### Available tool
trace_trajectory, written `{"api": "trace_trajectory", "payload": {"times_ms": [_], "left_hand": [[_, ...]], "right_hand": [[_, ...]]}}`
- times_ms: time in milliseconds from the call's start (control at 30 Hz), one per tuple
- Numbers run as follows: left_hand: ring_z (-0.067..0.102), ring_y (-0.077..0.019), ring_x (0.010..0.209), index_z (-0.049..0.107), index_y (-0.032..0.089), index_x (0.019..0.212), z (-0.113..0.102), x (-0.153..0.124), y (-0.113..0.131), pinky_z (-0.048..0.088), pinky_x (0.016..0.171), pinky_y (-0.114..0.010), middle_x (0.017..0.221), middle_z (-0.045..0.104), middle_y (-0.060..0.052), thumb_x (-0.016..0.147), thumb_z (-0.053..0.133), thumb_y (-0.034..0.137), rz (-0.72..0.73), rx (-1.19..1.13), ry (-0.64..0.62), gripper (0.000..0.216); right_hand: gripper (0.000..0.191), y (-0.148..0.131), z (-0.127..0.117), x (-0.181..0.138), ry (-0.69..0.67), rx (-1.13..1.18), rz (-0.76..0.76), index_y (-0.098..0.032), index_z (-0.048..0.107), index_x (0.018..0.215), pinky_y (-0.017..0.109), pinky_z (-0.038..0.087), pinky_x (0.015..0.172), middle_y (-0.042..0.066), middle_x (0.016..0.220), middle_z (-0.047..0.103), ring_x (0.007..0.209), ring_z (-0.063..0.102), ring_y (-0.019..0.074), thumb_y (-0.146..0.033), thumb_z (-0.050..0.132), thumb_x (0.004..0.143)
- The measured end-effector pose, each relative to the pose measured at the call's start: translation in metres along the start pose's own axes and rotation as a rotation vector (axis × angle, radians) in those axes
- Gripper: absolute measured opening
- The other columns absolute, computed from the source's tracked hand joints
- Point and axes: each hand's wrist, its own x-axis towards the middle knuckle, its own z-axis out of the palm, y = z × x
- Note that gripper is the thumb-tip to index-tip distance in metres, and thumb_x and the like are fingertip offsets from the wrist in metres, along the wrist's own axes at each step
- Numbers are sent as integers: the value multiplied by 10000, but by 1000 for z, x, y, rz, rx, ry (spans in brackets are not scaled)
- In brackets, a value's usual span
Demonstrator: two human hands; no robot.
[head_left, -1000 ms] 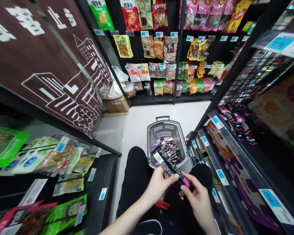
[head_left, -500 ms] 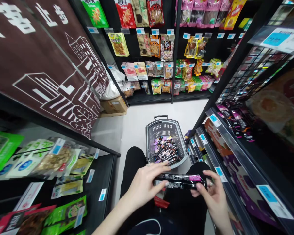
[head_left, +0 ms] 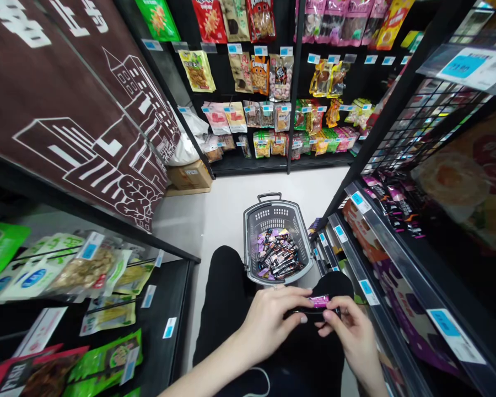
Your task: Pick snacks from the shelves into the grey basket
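Over my lap, both hands hold black snack packets (head_left: 319, 301) with a bright pink patch. My left hand (head_left: 268, 314) covers their left part, fingers on top and thumb along the near side. At the other end, the fingertips of my right hand (head_left: 349, 325) pinch the packets. How many packets there are, I cannot tell, since my fingers hide most of them. Just beyond my hands, a grey plastic basket (head_left: 251, 237) stands on the floor between my knees. Inside lies a pile of small black and purple packets (head_left: 279, 255).
Shelves of snack bags (head_left: 268, 138) face me. Close on my right, a shelf with price tags (head_left: 367, 292) carries similar black and pink packets (head_left: 392, 201). Hanging bags (head_left: 86, 270) crowd the left, below a brown printed panel (head_left: 86, 110). A cardboard box (head_left: 190, 176) sits beyond.
My left hand has slid right along the packets, closer to my right hand, and covers more of them. The whole view has shifted slightly. The basket and its pile look the same.
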Motion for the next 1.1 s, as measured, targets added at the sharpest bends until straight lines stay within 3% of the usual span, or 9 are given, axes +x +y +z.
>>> {"api": "trace_trajectory", "payload": {"times_ms": [133,233,433,600,733,833,933,1000,1100], "left_hand": [[605,-147,1041,698,298,929,3,-1,-2,435,918,-262,1195,625,25,768,609,163,-72,-44,5,229],[593,-142,1062,706,307,882,4,0,-3,422,934,-258,1178,633,41,743,612,115,-149,-97,1,255],[592,-152,1044,690,278,834,2,5,1,414,927,-277,1130,655,35,735,588,96,-207,-106,-27,231],[547,-156,1055,602,235,895,-4,4,6,394,911,-283,1123,620,8,742,526,62,-130,-44,-100,242],[596,-165,768,531,210,1032,-9,0,0,441,691,-259,853,647,-7,811,524,264,-205,-59,-256,228],[572,-132,594,580,189,975,-7,-1,-13,429,590,-227,684,629,9,849,467,365,-241,-234,-421,244],[579,-124,547,617,152,879,5,-2,-30,452,540,-226,736,664,-34,830,477,449,-381,-611,-564,332],[584,-129,515,622,130,886,15,-3,-41,470,523,-246,743,676,-58,787,531,477,-506,-862,-612,372],[593,-145,507,647,106,848,24,-6,-52,491,554,-282,681,674,-63,726,617,453,-584,-1046,-635,369]], "right_hand": [[231,-3,-2,3,-121,31,57,-176,566,704,283,574,496,21,825,595,505,637,133,-383,662,735],[251,-3,-4,5,-204,52,73,-168,552,688,274,566,460,59,1014,536,627,668,170,-386,672,722],[265,1,2,7,-166,70,98,-173,512,670,232,540,421,27,992,492,629,661,153,-331,725,673],[250,2,5,5,-190,59,116,-170,532,690,249,555,450,35,989,499,648,658,159,-355,700,696],[246,1,0,5,-249,50,131,-165,537,674,271,558,498,34,966,499,614,636,137,-357,687,708],[226,1,-5,5,-335,26,153,-171,545,665,287,553,523,36,956,498,621,607,130,-339,691,704],[204,0,-8,6,-359,-74,134,-176,560,655,271,535,532,58,973,509,736,590,170,-326,692,700],[183,-1,-8,7,-363,-166,95,-175,579,640,268,527,577,70,958,524,824,575,198,-304,695,697],[175,-1,-8,9,-377,-216,67,-172,598,610,277,520,626,73,922,533,885,561,221,-285,712,681]]}}
